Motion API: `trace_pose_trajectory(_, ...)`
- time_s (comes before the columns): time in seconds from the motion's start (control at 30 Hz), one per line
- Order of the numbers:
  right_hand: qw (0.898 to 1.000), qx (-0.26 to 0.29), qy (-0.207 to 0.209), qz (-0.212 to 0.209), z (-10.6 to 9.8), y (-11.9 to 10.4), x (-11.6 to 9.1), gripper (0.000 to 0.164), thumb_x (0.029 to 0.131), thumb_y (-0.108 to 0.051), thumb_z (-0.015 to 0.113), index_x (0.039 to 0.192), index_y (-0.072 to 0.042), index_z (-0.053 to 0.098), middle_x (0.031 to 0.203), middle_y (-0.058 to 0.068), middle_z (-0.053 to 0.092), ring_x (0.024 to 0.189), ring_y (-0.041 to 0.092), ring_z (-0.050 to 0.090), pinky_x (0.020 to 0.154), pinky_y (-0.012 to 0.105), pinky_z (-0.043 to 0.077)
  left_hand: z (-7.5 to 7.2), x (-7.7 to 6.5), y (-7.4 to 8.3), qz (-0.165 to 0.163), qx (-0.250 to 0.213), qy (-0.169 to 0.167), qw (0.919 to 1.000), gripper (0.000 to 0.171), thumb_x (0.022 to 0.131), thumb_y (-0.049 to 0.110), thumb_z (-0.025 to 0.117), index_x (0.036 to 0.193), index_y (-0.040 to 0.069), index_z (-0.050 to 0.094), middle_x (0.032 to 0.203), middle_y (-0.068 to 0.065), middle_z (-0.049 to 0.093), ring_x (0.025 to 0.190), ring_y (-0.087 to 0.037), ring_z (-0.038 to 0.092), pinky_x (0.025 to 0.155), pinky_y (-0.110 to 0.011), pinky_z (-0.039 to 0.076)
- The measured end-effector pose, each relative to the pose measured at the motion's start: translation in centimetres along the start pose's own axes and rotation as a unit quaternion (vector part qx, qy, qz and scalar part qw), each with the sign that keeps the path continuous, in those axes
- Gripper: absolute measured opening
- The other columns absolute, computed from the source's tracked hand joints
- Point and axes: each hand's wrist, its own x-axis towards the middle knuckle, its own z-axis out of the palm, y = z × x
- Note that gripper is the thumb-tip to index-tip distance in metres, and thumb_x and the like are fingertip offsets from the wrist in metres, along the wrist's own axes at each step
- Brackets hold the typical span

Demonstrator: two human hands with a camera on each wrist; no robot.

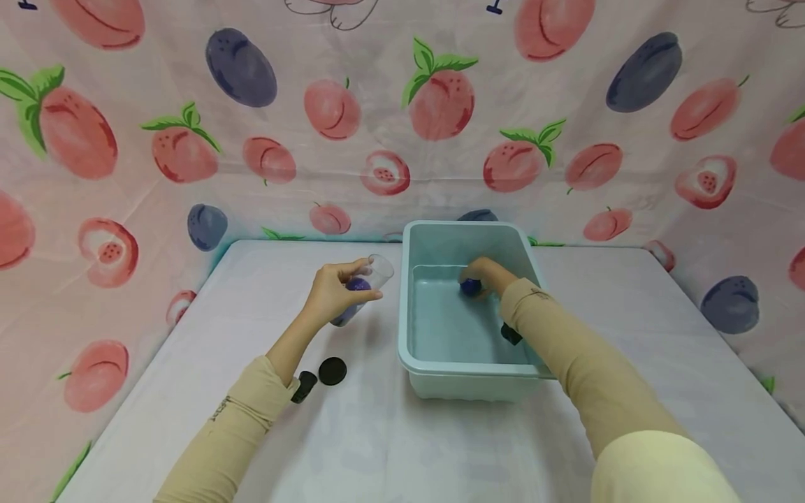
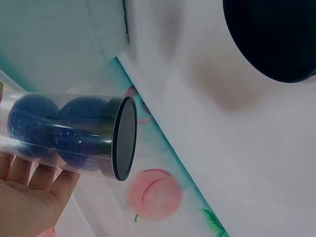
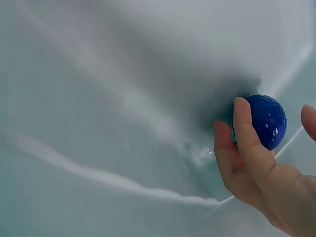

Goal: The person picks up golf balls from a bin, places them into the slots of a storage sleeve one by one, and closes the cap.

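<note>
My left hand [image 1: 333,293] grips a clear plastic tube [image 1: 381,270], tilted with its rim up towards the bin. Two blue balls [image 2: 81,131] sit one behind the other inside it, and a black cap [image 2: 127,140] closes its lower end. Down in the light blue bin [image 1: 434,368], my right hand [image 1: 487,274] is at a shiny, dimpled blue ball [image 3: 268,121]. The fingers lie against one side of this ball, while the thumb [image 3: 309,121] stands apart from it. A round black lid [image 1: 332,371] lies on the table near my left wrist.
The bin stands on a white-covered table [image 1: 390,447], right of the tube, with raised walls round my right hand. Fruit-printed cloth [image 1: 390,105] hangs behind and along both sides. A small black device [image 1: 305,386] is on my left wrist.
</note>
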Motion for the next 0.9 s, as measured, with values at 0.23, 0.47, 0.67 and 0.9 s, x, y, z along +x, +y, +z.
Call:
trace_pose_trajectory(0.23,1.000,0.009,0.006,0.006,0.9,0.0,0.7,0.102,0.072,-0.004,0.079,0.144,-0.005,0.007,0.144,0.023,0.022,0.120,0.043,0.041,0.066,0.044,0.058,0.1,0.2,0.1,0.001,0.003,0.000,1.0000,0.066,0.072,0.019,0.082,0.132,0.010,0.055,0.120,-0.013,0.066,0.115,-0.033,0.058,0.097,-0.048,0.047)
trace_pose_trajectory(0.47,0.998,0.032,-0.051,-0.020,-0.4,-0.9,-3.6,0.080,0.080,-0.008,0.072,0.141,0.006,0.023,0.144,0.028,0.028,0.119,0.044,0.045,0.076,0.043,0.057,0.1,0.3,0.3,0.002,0.003,-0.003,1.0000,0.066,0.073,0.019,0.082,0.132,0.009,0.054,0.120,-0.014,0.065,0.116,-0.033,0.057,0.098,-0.048,0.046)
trace_pose_trajectory(0.67,0.995,0.044,-0.071,-0.059,-1.7,-3.0,-10.9,0.061,0.083,-0.013,0.070,0.133,0.006,0.040,0.140,0.026,0.036,0.112,0.039,0.054,0.088,0.039,0.054,0.2,0.5,0.3,0.008,0.013,-0.006,0.9999,0.067,0.073,0.021,0.082,0.132,0.009,0.055,0.121,-0.014,0.065,0.115,-0.034,0.058,0.097,-0.048,0.047)
trace_pose_trajectory(0.9,0.994,0.032,-0.081,-0.072,-2.4,-5.6,-22.6,0.052,0.094,-0.011,0.052,0.140,0.006,0.034,0.146,0.024,0.033,0.101,0.030,0.055,0.080,0.028,0.056,0.3,0.6,0.4,0.010,0.011,-0.012,0.9998,0.068,0.073,0.021,0.082,0.133,0.009,0.053,0.122,-0.014,0.064,0.116,-0.033,0.058,0.098,-0.049,0.046)
